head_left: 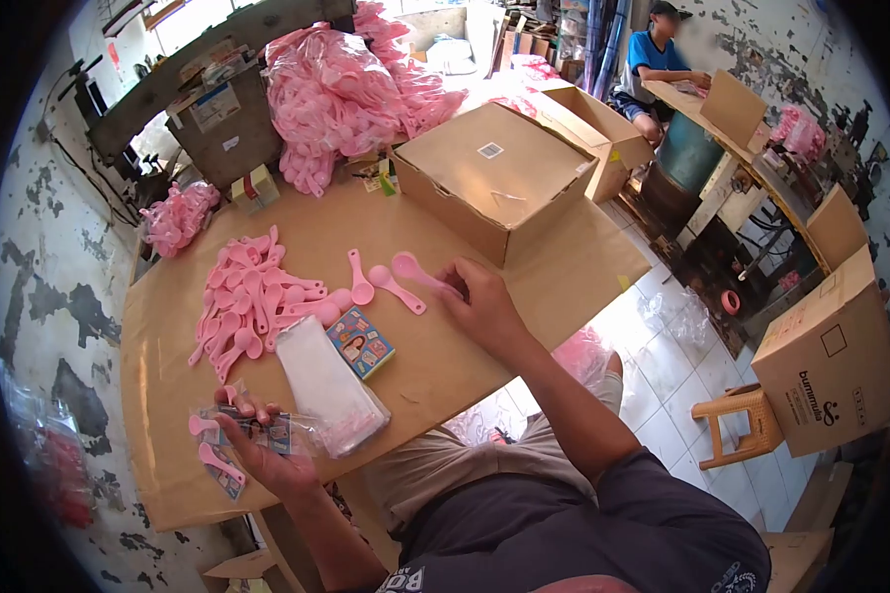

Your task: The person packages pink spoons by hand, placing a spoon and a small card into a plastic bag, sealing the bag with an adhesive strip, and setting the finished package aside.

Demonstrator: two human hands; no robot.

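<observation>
Between the thumb and fingers of my right hand (483, 304) is the handle of a pink spoon (415, 268), its bowl pointing left. My left hand (267, 450) holds a clear plastic bag with a printed card (279, 433) at the table's near left edge. A packed pink spoon (220, 463) on a card lies beside its fingers. Two loose spoons (361, 280) (398, 290) rest left of my right hand. A heap of pink spoons (242, 301) covers the table's left part. A stack of clear bags (331, 390) lies in the middle, touching a colourful card box (362, 343).
A large cardboard box (494, 163) stands at the table's back right. Bags of pink spoons (331, 89) are piled behind. Another person (653, 61) sits at a second table (752, 163). A stool (740, 420) and a carton (829, 346) stand at right.
</observation>
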